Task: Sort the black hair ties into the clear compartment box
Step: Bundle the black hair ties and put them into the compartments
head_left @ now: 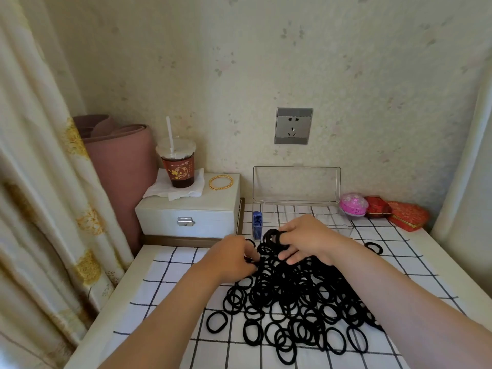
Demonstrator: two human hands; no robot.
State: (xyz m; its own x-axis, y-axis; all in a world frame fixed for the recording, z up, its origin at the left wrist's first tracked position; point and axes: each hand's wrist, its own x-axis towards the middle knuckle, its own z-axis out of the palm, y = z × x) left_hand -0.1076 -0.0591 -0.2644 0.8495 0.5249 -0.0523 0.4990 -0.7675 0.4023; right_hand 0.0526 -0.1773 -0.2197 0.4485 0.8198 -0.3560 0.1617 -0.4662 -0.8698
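Surface (170, 286): bare grid cloth lies open along the left edge. Black hair ties (292, 302) are piled from centre to front edge, partly covered by the right forearm. Clear compartment box (296, 185) stands at the back edge with its lid upright and its compartments half hidden behind the hands. Right hand (308, 239) grasps a bunch of ties. Left hand (231, 258) has its fingertips buried in the pile, so its grasp cannot be told. A stray tie (374, 248) lies near the right edge.

hair ties (292, 302) heaped on cloth (170, 278), compartment box (295, 209) behind them, jewelry case (191, 209) left of box
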